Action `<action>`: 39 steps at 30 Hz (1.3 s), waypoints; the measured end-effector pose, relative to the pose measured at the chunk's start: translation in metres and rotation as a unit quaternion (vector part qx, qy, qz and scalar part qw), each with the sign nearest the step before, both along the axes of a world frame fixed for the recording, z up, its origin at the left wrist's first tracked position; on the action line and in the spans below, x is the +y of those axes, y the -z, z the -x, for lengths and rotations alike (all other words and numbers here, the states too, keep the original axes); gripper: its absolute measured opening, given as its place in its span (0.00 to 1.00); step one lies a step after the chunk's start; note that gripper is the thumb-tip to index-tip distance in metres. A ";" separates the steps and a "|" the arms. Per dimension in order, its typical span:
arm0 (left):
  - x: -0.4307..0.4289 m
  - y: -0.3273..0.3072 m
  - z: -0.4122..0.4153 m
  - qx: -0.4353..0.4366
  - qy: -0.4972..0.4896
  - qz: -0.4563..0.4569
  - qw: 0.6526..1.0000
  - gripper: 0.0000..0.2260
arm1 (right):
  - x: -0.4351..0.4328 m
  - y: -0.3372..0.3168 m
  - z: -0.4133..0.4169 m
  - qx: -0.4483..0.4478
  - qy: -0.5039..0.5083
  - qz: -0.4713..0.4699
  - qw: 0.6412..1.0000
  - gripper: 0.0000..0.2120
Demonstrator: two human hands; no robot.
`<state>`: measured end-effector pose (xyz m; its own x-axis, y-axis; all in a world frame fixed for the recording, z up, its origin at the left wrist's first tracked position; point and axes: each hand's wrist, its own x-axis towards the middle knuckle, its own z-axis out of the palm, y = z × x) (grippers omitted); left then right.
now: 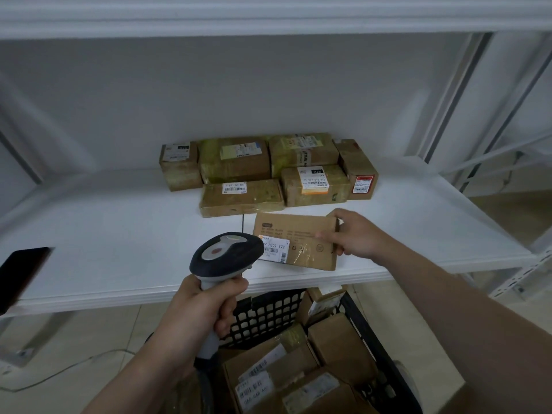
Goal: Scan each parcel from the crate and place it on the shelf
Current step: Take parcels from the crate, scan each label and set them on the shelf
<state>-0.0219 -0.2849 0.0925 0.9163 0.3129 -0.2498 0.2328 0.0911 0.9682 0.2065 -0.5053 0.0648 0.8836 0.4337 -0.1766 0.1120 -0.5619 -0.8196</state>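
Observation:
My right hand [355, 233] grips the right end of a flat brown cardboard parcel [301, 234] above the front of the white shelf [119, 234]. Its white barcode label faces up at the left end. My left hand [203, 306] grips the handle of a black and grey barcode scanner [225, 253], whose head sits right at that label. Below the shelf stands a black perforated crate [268, 315] holding several brown parcels [337, 348]. Several taped parcels [265, 171] lie grouped at the back of the shelf.
A dark flat device [21, 273] lies at the shelf's left front edge. White shelf uprights [454, 94] rise at the right, with another rack beyond. A thin cable [59, 372] runs over the tiled floor at lower left. An upper shelf board [268, 19] spans overhead.

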 end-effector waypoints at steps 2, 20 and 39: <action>0.003 0.000 0.001 0.005 0.002 -0.007 1.000 0.12 | 0.006 0.018 -0.004 0.009 0.016 0.005 1.000 0.15; 0.016 0.002 -0.006 0.001 -0.013 -0.025 1.000 0.13 | 0.072 0.069 0.016 -0.224 -0.147 0.325 0.907 0.43; 0.022 -0.003 -0.005 -0.016 -0.011 -0.037 0.999 0.16 | 0.067 0.058 0.018 -0.160 -0.190 0.294 0.923 0.45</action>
<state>-0.0168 -0.2634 0.0954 0.9164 0.3486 -0.1968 0.2011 0.0243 0.9793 0.1890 -0.4387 0.0068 0.7354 0.6350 -0.2365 0.5758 -0.7697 -0.2758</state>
